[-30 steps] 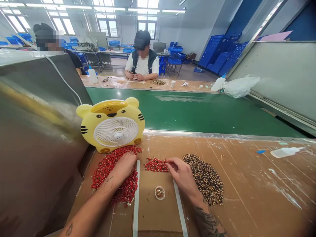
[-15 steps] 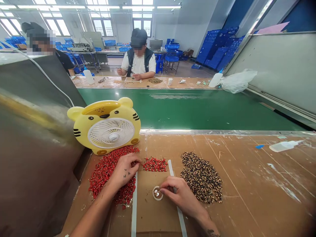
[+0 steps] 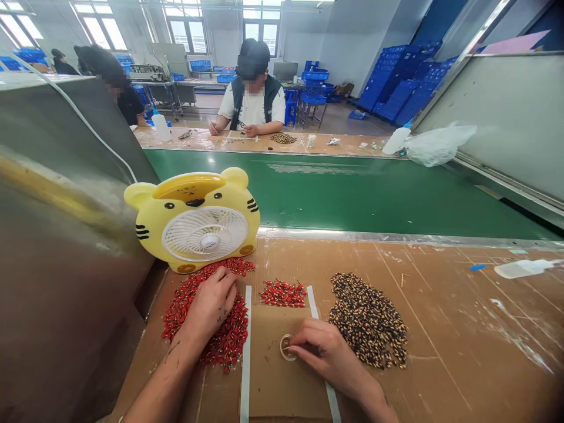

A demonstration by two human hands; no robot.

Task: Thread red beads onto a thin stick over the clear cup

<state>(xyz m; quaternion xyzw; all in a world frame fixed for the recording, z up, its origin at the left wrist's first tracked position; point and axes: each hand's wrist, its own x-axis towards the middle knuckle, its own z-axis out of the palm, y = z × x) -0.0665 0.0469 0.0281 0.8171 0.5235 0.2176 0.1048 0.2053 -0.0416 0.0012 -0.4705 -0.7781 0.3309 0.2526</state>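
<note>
Here our right hand (image 3: 326, 349) pinched a thin stick (image 3: 286, 348), its tip over the cup (image 3: 282, 353); our left hand (image 3: 210, 305) was over the red pile (image 3: 227, 349), its grip unclear to us.

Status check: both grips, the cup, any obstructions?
Left grip at red-piece pile, contents unclear. Right grip pinching thin stick at small round cup. Tiger-face fan crowds pile's far edge; right fingers partly hide cup.

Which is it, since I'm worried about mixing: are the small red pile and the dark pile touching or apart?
Apart. The head view shows brown surface and a white strip between the small red pile and the dark pile.
</note>
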